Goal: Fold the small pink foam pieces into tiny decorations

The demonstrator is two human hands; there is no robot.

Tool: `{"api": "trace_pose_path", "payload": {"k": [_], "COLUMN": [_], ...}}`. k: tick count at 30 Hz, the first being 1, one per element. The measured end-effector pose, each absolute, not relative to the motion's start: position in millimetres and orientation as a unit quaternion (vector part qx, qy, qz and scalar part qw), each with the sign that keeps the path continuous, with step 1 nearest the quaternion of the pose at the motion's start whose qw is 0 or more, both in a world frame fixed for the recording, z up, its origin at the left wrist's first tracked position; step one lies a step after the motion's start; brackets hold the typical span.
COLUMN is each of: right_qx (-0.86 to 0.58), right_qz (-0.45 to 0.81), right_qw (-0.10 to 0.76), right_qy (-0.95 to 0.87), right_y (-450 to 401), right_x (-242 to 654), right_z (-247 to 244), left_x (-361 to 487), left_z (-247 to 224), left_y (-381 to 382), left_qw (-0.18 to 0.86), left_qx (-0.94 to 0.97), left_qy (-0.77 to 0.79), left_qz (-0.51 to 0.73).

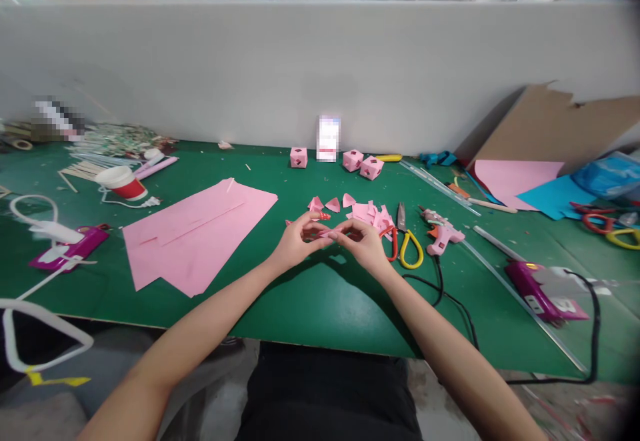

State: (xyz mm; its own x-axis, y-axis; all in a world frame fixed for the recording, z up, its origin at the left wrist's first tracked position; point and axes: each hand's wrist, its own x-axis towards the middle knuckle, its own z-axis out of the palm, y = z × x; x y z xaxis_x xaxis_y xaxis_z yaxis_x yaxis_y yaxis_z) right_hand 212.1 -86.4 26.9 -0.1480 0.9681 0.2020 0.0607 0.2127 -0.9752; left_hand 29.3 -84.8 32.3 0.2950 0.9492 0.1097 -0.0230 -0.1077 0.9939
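My left hand [299,241] and my right hand [361,241] meet over the middle of the green table, fingertips closed on a small piece of pink paper [326,233]. Most of that piece is hidden by my fingers. Just beyond lie several folded pink paper pieces [333,205] and a heap of small pink cut-outs [373,217]. Scissors [411,251] with one red and one yellow handle rest beside my right hand. A pink glue gun [443,238] lies farther right. Pink paper sheets [215,227] are spread to the left of my left hand.
Three pink paper cubes [299,157] stand at the back near a propped phone [329,139]. A paper cup [121,182] is at left. Purple power strips [543,291] sit on both sides. A black cord [440,281] and clear sticks [520,297] cross the right side.
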Motion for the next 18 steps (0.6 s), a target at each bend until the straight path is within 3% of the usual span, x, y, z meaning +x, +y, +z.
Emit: {"api": "trace_pose_path", "payload": {"k": [10, 18], "right_qx": [-0.414, -0.423], "right_qz": [0.488, 0.478], "right_qw": [0.489, 0.493], "right_qy": [-0.592, -0.591], "right_y": [-85.4, -87.4], "right_x": [213.8, 213.7], "right_z": [25.6, 28.4], "left_x": [29.9, 29.6], "left_z": [27.1, 32.2], "left_y": [-85.2, -84.2], "left_qw": [0.474, 0.52], "left_qx": [0.61, 0.586], "left_qy": [0.425, 0.415], "left_qz": [0.472, 0.463]}}
